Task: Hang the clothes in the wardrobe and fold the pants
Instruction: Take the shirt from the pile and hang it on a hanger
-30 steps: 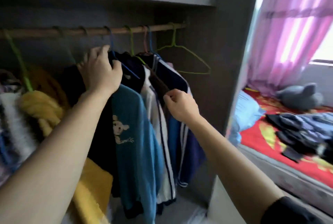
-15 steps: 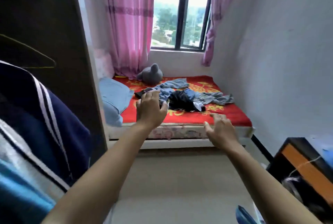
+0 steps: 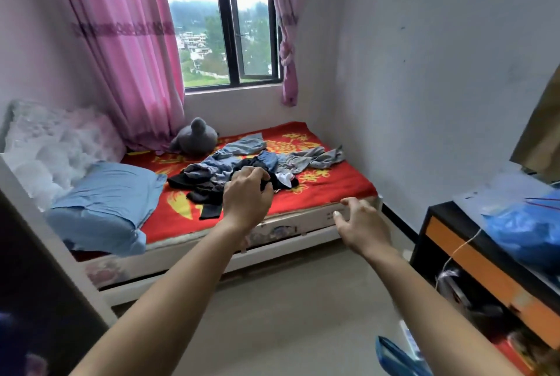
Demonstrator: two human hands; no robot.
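Note:
A loose pile of clothes (image 3: pixel 242 165), grey, blue and black, lies in the middle of the red bed (image 3: pixel 333 185). My left hand (image 3: pixel 247 197) reaches out in front of the pile's near edge, fingers curled and apart, holding nothing. My right hand (image 3: pixel 362 224) hovers lower, over the bed's front edge, fingers spread and empty. Both hands are still short of the clothes. The wardrobe's dark side panel (image 3: pixel 36 269) shows only at the far left.
A blue pillow (image 3: pixel 103 197) and white bedding (image 3: pixel 51 145) lie at the bed's left end, a grey plush toy (image 3: pixel 194 136) by the pink curtain (image 3: pixel 121 42). A black and orange cabinet (image 3: pixel 485 260) with blue bags stands at the right. Bare floor (image 3: pixel 288 300) lies between me and the bed.
I have turned from the wardrobe rail, where my hands were on hanging clothes, to face the bed. Both hands let go and now stretch toward the pile; the bed is closer.

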